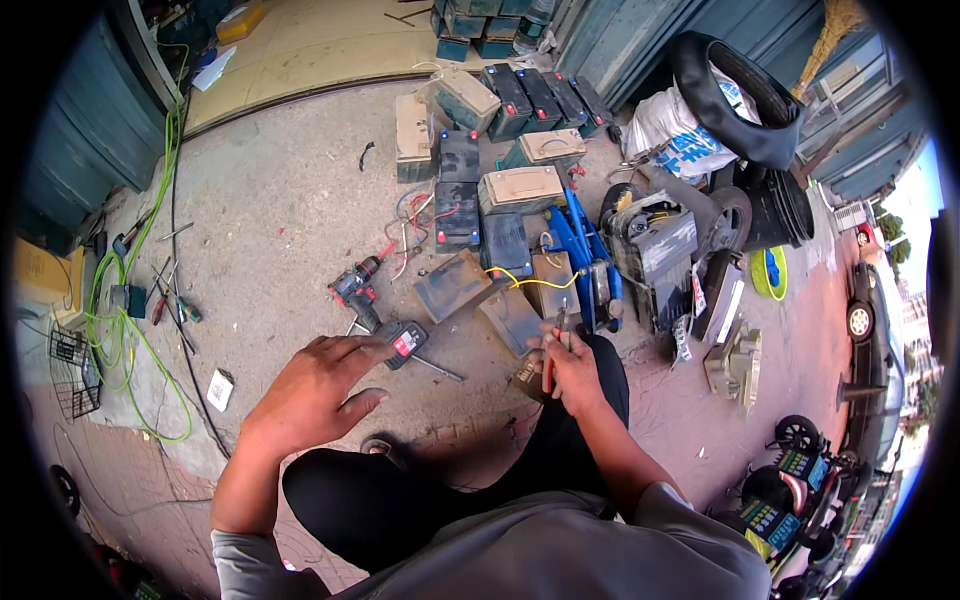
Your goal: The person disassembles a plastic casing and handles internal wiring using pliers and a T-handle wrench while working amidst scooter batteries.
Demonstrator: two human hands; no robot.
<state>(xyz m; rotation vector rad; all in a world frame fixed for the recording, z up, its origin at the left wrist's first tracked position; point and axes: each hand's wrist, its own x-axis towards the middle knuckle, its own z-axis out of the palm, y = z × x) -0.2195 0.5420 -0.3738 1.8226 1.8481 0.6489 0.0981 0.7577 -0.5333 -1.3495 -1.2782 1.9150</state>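
The pliers with red handles and a grey metal head are just right of the middle of the frame. Their long axis runs nearly upright in the picture, leaning slightly right, with the head toward the top edge and the handles toward the bottom. The right hand has its fingers closed around the handles. The left hand, left of centre, is spread wide with nothing in its grip, its fingers toward the right, near a black-and-red cordless drill. Above the pliers, a thin yellow wire crosses dusty brown box-shaped batteries.

The ground is grey, dusty concrete, giving way to reddish paving at lower right. A bright green cable lies looped at left. At the top, a doorway opens onto a yellowish floor; blue-grey ribbed metal panels stand at upper left, and a black rubber tyre at upper right.
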